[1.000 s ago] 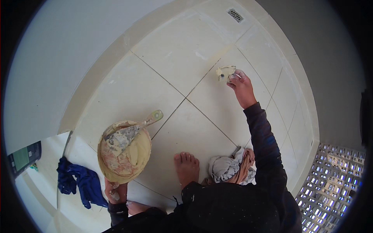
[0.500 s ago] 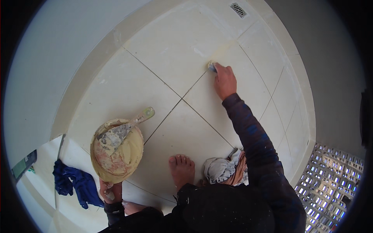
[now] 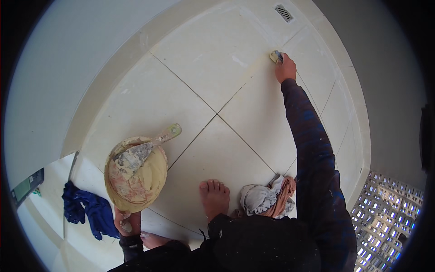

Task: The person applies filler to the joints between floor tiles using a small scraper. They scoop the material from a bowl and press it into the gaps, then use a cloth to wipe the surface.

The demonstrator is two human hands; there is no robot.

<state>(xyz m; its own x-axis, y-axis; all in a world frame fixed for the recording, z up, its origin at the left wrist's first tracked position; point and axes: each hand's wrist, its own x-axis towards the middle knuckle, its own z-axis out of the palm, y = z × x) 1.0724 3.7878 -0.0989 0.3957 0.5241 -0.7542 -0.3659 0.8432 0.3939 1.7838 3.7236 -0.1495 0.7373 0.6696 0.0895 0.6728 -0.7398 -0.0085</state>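
Note:
My right hand [image 3: 286, 69] is stretched far out over the pale floor tiles [image 3: 204, 68], closed on a small grout-smeared pad [image 3: 275, 56] pressed against the joint line between two tiles. My left hand [image 3: 127, 222] grips from below the rim of a yellowish bowl [image 3: 136, 174] caked with dried grout. A trowel [image 3: 147, 147] lies across the bowl, its handle sticking out up and to the right. My bare foot [image 3: 214, 198] rests flat on a tile near the bowl.
A bundle of grey and tan rags [image 3: 266, 198] lies on the floor beside my foot. A blue cloth [image 3: 84, 207] is crumpled at the left. A floor drain grate [image 3: 284, 12] sits at the far corner. A glass-block panel [image 3: 389, 217] stands at the right.
My right arm has reached further out along the tile joint, carrying the pad away from me. The bowl in my left hand has stayed about where it was.

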